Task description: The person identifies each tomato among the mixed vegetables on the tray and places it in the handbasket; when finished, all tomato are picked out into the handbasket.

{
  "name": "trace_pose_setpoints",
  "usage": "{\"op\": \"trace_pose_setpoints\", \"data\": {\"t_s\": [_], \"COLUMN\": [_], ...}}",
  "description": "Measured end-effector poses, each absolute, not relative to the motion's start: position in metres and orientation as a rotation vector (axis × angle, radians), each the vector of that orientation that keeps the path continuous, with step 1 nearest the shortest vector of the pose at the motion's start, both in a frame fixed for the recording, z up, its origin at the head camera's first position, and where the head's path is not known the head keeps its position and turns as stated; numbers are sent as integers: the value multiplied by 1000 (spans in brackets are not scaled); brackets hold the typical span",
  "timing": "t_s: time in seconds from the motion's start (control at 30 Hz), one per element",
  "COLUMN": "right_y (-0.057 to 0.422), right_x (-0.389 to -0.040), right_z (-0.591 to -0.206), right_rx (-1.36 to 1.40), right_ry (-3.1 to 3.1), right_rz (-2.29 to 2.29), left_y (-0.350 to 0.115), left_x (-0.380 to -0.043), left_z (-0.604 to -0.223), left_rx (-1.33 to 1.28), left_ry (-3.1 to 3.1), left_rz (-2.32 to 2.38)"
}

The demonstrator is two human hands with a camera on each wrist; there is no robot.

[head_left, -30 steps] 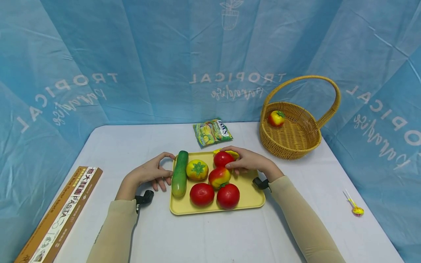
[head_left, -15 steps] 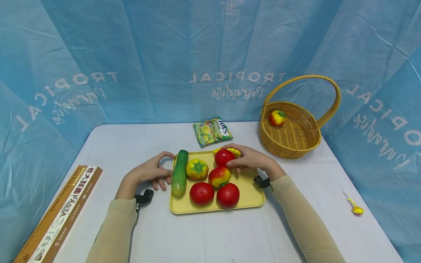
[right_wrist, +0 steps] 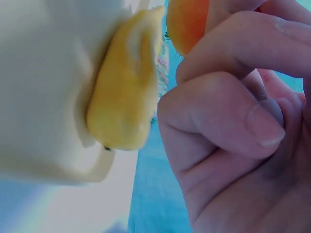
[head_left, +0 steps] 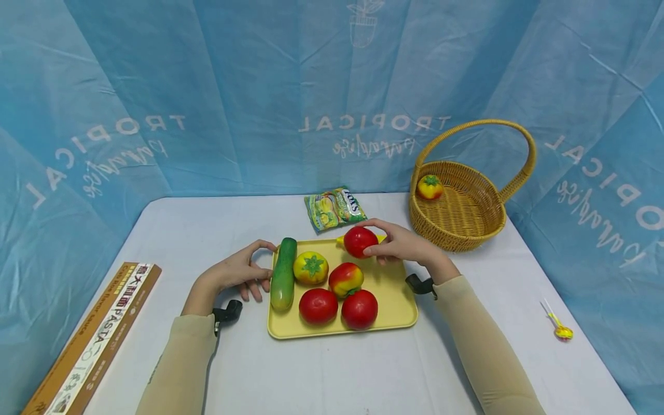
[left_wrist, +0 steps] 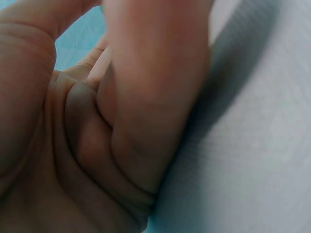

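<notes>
My right hand pinches a red tomato between thumb and fingers, over the back right of the yellow tray. In the right wrist view, the tomato's lower side looks orange-yellow, and the other fingers are curled toward the palm. A yellow fruit like a short banana bunch lies at the tray's back edge, partly behind the tomato. My left hand rests at the tray's left side, thumb and index fingertips right by the rim beside a green cucumber. Its fingers fill the left wrist view.
On the tray are a yellow tomato, a red-yellow one and two red ones. A wicker basket holding one tomato stands back right. Around lie a candy bag, pasta box and lollipop.
My right hand has raised the red tomato up and slightly right, away from the red-yellow one. The tomato in the basket has rolled a little. My left hand has stayed put.
</notes>
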State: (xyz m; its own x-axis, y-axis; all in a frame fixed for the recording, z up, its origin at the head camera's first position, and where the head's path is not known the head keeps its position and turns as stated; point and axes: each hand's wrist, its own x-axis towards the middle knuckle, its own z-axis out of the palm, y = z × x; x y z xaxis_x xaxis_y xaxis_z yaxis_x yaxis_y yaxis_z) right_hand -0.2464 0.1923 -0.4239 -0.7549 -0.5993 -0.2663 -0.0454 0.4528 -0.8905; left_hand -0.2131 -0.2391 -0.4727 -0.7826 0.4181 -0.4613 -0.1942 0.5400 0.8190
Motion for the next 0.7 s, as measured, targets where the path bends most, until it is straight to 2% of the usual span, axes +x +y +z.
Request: {"op": "trace_pose_setpoints", "data": {"t_s": [0.7], "right_y": [232], "right_x": [-246], "right_z": [-394], "right_rx": [-462], "right_ry": [2202], "right_rz": [-1485], "left_y": [-239], "left_x": [-211], "left_z": [-471], "left_rx": [184], "left_ry": [2148], "left_rz": [1244]}}
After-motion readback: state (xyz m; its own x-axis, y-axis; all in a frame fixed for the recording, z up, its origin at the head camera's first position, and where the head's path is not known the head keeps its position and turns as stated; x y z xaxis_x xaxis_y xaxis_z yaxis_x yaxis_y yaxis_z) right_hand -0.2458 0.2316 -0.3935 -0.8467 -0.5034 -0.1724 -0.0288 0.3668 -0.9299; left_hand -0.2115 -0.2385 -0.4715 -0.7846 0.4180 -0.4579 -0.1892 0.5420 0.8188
